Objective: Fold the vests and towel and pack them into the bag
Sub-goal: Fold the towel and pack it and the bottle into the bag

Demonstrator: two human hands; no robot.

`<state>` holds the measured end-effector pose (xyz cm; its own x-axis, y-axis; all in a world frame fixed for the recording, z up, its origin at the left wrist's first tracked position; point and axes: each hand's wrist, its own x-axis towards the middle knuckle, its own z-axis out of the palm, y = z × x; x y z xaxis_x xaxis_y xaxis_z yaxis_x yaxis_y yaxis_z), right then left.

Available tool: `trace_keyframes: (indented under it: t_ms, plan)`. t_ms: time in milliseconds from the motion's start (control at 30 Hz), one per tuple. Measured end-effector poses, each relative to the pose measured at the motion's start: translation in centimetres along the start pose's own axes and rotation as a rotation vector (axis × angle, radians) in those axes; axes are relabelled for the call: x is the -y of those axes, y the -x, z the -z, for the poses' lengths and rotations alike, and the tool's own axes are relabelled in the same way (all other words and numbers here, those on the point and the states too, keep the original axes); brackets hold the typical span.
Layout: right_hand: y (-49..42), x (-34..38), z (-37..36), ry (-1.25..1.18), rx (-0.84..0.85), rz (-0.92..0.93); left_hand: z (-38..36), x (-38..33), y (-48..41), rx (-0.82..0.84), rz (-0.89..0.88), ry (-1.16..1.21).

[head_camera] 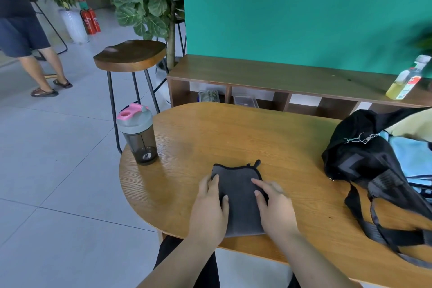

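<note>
A dark grey towel (240, 196) with black trim lies folded into a narrow rectangle near the front edge of the wooden table (268, 138). My left hand (210, 208) rests on its left edge, fingers over the side and thumb on top. My right hand (273, 206) lies on its right edge with the index finger stretched out flat on the cloth. The black bag (364, 154) stands open at the right end of the table, with light blue and pale yellow fabric (411, 156) showing inside. Its straps (378, 234) trail toward the front edge.
A grey shaker bottle (138, 134) with a pink lid stands at the table's left end. A wooden stool (129, 55) and a plant are behind it. A low shelf (280, 75) with a yellow drink bottle (406, 79) runs along the green wall. A person stands far left.
</note>
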<state>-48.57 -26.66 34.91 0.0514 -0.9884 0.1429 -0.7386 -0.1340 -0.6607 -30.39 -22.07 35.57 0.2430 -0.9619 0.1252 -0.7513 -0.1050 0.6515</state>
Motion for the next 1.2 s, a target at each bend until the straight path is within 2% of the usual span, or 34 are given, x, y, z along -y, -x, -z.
trace_keyframes:
  t_ms: [133, 233, 333, 400, 467, 533, 667, 800, 933, 1067, 1200]
  plan:
    - [-0.1, 0.1, -0.4, 0.165, -0.028, -0.043, -0.5, 1.0, -0.7, 0.029, -0.038, -0.302]
    - [-0.2, 0.0, -0.7, 0.344, -0.042, -0.066, -0.8, 1.5, -0.9, 0.092, -0.041, -0.414]
    - [0.3, -0.2, 0.1, 0.345, -0.118, 0.192, -0.4, 1.4, -0.9, 0.059, -0.126, -0.370]
    - [1.1, -0.5, 1.1, 0.266, 0.006, 0.425, 0.6, 1.7, -0.5, 0.080, -0.307, -0.322]
    - [2.2, -1.3, 2.0, 0.260, 0.198, 0.532, 1.5, 2.4, 0.2, 0.149, -0.508, -0.304]
    - [3.0, -2.4, 2.6, 0.293, 0.301, 0.532, 2.0, 3.6, 0.7, 0.259, -0.584, -0.373]
    - [3.3, -4.0, 3.0, 0.242, 0.277, 0.519, 2.2, 4.6, 0.9, 0.363, -0.616, -0.429]
    - [2.6, -4.0, 2.6, 0.252, 0.131, 0.584, 2.5, 4.4, 0.5, 0.386, -0.565, -0.343]
    - [2.0, -2.2, 3.2, 0.095, 0.023, 0.481, 2.7, 3.8, 0.2, 0.293, -0.470, -0.108]
    - [1.9, -0.6, 4.6, -0.024, 0.078, 0.328, 3.1, 3.4, -0.2, 0.282, -0.153, 0.156]
    - [1.4, -0.4, 4.4, -0.065, 0.102, 0.187, 3.2, 3.9, -0.8, 0.334, -0.005, 0.434]
